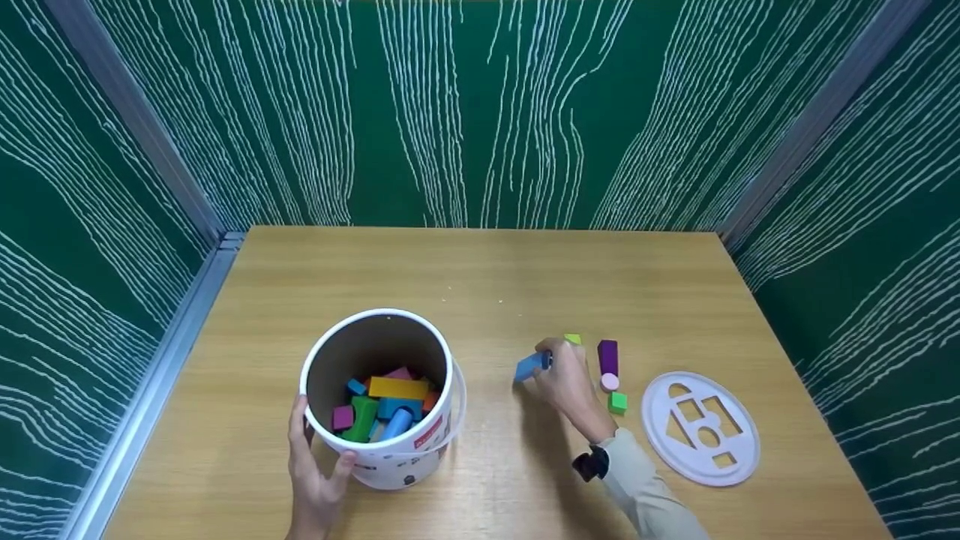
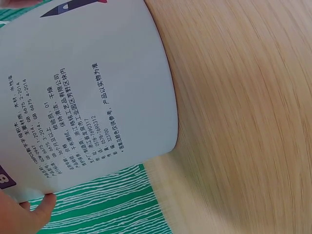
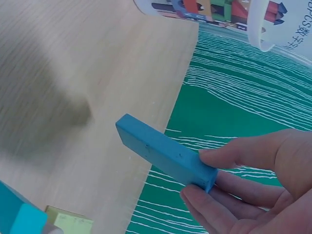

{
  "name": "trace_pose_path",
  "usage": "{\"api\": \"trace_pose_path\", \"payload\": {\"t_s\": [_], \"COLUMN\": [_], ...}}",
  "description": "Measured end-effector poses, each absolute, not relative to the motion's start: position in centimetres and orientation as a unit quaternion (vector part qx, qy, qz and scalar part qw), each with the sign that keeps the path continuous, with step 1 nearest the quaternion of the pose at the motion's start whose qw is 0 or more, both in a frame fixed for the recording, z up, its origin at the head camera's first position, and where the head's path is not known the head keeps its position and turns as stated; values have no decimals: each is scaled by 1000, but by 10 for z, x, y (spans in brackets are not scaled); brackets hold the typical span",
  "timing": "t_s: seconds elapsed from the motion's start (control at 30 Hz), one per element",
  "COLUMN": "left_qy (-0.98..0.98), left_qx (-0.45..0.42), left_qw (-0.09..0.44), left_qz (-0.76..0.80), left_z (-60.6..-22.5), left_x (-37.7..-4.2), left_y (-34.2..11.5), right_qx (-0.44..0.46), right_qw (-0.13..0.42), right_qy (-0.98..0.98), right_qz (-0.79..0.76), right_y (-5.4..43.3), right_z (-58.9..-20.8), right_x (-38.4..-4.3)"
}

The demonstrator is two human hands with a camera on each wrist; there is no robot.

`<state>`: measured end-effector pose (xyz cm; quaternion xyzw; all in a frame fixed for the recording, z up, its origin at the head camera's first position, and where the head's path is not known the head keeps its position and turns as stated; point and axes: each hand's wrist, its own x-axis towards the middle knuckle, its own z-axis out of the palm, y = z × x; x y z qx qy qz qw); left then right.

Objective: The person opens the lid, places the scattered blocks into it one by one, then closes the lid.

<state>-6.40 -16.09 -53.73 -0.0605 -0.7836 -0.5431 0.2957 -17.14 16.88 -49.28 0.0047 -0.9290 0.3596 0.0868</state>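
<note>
Blue block [image 1: 528,367] gripped in the right hand, between bucket and loose blocks

By the right hand [image 1: 568,381] the blue block is pinched near one end, with the thumb set against one side and fingers against another, as is shown in the right wrist view. Its free end is pointed toward the bucket [image 1: 397,474]. It appears to be held clear of the table [image 1: 480,300], though this cannot be fully settled. The bucket is held by the left hand [image 1: 319,484], thumb and fingers being placed against its outer wall.

Inside the bucket a heap of coloured blocks is seen. To the right of the right hand, a purple block [image 1: 608,356], a pink cylinder [image 1: 610,382] and a green block [image 1: 617,403] are placed close together; a yellow-green block [image 1: 573,339] is partly hidden by the hand. Farther right, the lid [image 1: 697,461] is laid flat, its cut-out shapes uncovered.

The step in hand is judged to be the transfer of single blocks between table and bucket; the direction cannot be told. If the bucket is meant, the block must be lifted over the rim, past the handle [image 1: 463,405], and released above the heap, while the bucket is kept steady. If the table is meant, the block need only be lowered and let go near the others.
</note>
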Motion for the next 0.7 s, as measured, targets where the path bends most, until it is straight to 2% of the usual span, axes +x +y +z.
{"api": "trace_pose_path", "payload": {"t_s": [0.7], "left_qy": [-784], "left_qx": [-40], "left_qw": [280], "left_qz": [-552], "left_z": [-535], "left_x": [-63], "left_y": [-160], "right_qx": [62], "right_qw": [119], "right_qy": [-921], "right_qz": [367], "right_y": [164], "right_z": [-464], "right_x": [-162]}}
